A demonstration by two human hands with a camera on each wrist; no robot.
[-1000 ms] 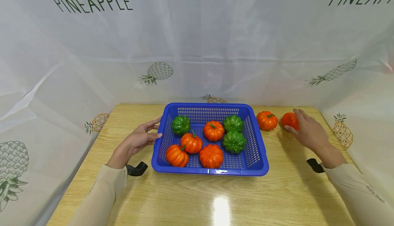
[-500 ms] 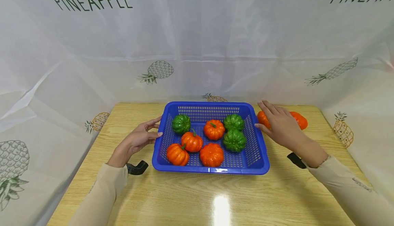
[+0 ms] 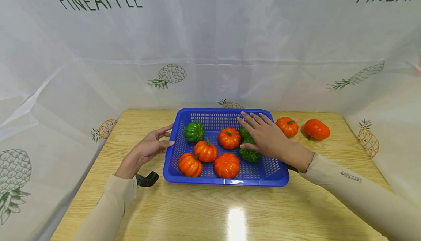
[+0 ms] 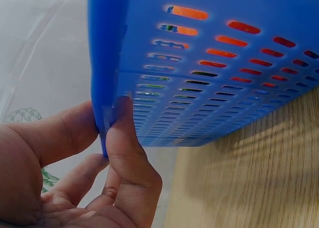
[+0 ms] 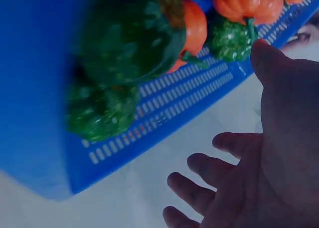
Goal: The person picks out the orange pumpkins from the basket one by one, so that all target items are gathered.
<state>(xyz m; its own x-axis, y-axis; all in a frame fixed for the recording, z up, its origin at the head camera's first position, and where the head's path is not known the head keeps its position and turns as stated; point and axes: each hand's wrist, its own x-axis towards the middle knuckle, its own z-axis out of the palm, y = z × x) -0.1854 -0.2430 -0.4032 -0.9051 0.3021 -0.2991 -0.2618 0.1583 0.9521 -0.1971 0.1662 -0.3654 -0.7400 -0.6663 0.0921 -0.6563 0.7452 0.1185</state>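
Observation:
A blue plastic basket point(image 3: 227, 181) with slotted walls holds several small pumpkins, orange and green. My left hand point(image 3: 149, 149) pinches the basket's left rim, with thumb and fingers on either side of it in the left wrist view. Above the basket's right half, my right hand point(image 3: 268, 137) is spread with straight fingers and holds nothing. It partly hides two green pumpkins point(image 3: 251, 156) in the head view. Nearest to it on the left is an orange pumpkin point(image 3: 229, 138). A green pumpkin point(image 5: 129, 38) fills much of the right wrist view.
Right of the basket, an orange pumpkin point(image 3: 287, 127) and a redder, flatter pumpkin point(image 3: 317, 129) lie on the wooden table point(image 3: 184, 211). A white pineapple-print cloth point(image 3: 210, 44) hangs behind the table and at its sides.
My right hand has moved left, from the reddish pumpkin on the table to over the basket. The reddish pumpkin is uncovered now. My left hand stays on the rim.

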